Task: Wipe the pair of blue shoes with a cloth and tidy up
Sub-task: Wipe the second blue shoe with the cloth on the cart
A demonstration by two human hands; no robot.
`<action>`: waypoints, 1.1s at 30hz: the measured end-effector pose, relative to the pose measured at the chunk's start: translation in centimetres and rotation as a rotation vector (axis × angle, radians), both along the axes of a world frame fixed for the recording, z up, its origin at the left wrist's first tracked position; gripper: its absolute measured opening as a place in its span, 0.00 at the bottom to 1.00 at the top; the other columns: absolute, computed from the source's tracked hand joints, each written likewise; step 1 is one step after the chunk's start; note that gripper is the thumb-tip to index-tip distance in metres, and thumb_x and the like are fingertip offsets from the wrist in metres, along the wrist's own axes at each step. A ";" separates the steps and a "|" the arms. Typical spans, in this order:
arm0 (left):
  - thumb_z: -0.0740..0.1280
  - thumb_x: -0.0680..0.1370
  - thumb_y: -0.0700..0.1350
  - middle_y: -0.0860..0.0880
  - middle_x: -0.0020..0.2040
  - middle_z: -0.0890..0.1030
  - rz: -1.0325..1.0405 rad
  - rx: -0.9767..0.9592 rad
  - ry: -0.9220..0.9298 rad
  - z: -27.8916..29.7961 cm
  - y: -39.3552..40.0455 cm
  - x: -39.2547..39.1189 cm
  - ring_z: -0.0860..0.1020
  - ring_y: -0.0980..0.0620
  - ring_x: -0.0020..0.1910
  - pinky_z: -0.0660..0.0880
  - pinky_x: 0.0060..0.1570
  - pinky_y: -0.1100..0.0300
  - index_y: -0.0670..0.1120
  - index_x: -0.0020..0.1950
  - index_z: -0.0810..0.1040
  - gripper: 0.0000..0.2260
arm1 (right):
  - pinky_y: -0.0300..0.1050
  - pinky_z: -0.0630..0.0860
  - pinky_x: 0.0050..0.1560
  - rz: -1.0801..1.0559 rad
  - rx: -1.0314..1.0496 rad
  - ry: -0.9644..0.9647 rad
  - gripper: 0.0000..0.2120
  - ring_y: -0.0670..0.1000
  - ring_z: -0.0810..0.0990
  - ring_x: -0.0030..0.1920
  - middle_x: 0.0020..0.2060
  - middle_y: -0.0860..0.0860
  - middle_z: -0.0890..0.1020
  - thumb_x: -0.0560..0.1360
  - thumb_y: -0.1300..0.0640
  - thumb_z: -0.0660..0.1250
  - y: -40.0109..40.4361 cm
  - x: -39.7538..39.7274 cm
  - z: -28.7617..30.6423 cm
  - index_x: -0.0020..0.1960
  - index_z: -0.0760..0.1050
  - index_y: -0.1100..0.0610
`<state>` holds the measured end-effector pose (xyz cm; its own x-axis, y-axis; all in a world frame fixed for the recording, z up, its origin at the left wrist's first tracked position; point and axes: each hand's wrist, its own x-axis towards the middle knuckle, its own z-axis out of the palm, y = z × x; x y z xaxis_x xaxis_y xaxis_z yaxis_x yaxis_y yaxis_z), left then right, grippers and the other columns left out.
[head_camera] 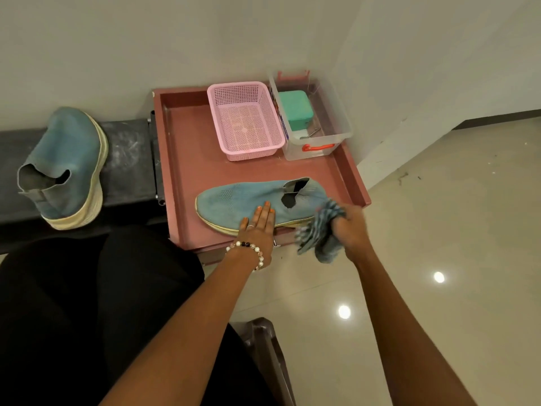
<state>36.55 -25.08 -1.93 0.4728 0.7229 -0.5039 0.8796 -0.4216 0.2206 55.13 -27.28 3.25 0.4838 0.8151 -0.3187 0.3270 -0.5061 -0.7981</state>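
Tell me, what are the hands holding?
Right hand grips the cloth, bunched at its middle. Left hand holds nothing; it presses flat on the shoe.

Plain white walls [175, 39], glossy beige tile floor [439, 230] w/ light glare.

One blue knit shoe [257, 202] lay on its side in the red tray [190, 159], toe pointing left, pale sole toward the viewer. Second blue shoe [67, 168] sat on the dark bench [128, 159], well apart. Striped grey-blue cloth [320, 232] was bunched at the first shoe's heel.
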 end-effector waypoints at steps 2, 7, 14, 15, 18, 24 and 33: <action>0.59 0.78 0.40 0.45 0.76 0.31 0.003 0.021 0.011 -0.1 -0.2 0.1 0.36 0.46 0.76 0.44 0.74 0.47 0.41 0.76 0.34 0.38 | 0.40 0.77 0.43 -0.318 0.165 -0.136 0.14 0.50 0.79 0.44 0.45 0.56 0.82 0.74 0.70 0.56 -0.7 0.7 0.7 0.49 0.79 0.61; 0.59 0.78 0.40 0.45 0.76 0.30 0.004 0.016 0.013 -0.1 -0.2 0.1 0.35 0.46 0.76 0.44 0.74 0.47 0.41 0.76 0.34 0.38 | 0.50 0.74 0.56 -0.028 0.209 -0.327 0.16 0.55 0.78 0.52 0.48 0.54 0.80 0.74 0.67 0.59 -0.2 -1.4 -0.8 0.61 0.71 0.62; 0.60 0.77 0.42 0.42 0.76 0.33 -0.053 0.001 0.093 0.2 0.0 0.2 0.35 0.45 0.76 0.43 0.74 0.46 0.40 0.77 0.38 0.37 | 0.51 0.63 0.66 0.477 -0.285 -0.684 0.15 0.60 0.71 0.63 0.59 0.64 0.76 0.75 0.61 0.60 2.0 -9.0 -1.8 0.58 0.74 0.66; 0.60 0.78 0.43 0.41 0.77 0.35 -0.083 -0.014 0.129 0.3 0.1 0.2 0.35 0.44 0.76 0.42 0.74 0.46 0.41 0.78 0.40 0.36 | 0.50 0.69 0.59 0.455 -0.223 -0.608 0.11 0.60 0.75 0.56 0.53 0.62 0.80 0.74 0.61 0.61 2.3 -9.5 -1.3 0.53 0.76 0.65; 0.61 0.78 0.44 0.41 0.78 0.39 -0.069 -0.030 0.110 0.2 0.3 0.1 0.36 0.44 0.76 0.41 0.74 0.46 0.41 0.78 0.43 0.36 | 0.49 0.76 0.53 0.514 -0.048 -0.406 0.14 0.61 0.79 0.50 0.48 0.61 0.82 0.68 0.66 0.62 1.4 -7.9 -1.4 0.52 0.78 0.65; 0.60 0.77 0.39 0.46 0.76 0.31 -0.007 0.007 0.004 -0.1 0.1 -0.2 0.37 0.47 0.76 0.45 0.74 0.49 0.42 0.77 0.35 0.39 | 0.61 0.53 0.70 0.830 0.041 -0.844 0.29 0.56 0.79 0.57 0.55 0.56 0.82 0.57 0.67 0.76 0.6 1.5 -3.8 0.58 0.79 0.56; 0.63 0.76 0.45 0.42 0.78 0.42 -0.071 -0.006 0.113 0.1 0.2 0.1 0.37 0.45 0.77 0.44 0.74 0.46 0.39 0.78 0.42 0.38 | 0.48 0.73 0.52 0.424 -0.104 -0.583 0.13 0.60 0.77 0.52 0.49 0.61 0.81 0.69 0.65 0.62 1.4 -9.0 -2.2 0.52 0.80 0.63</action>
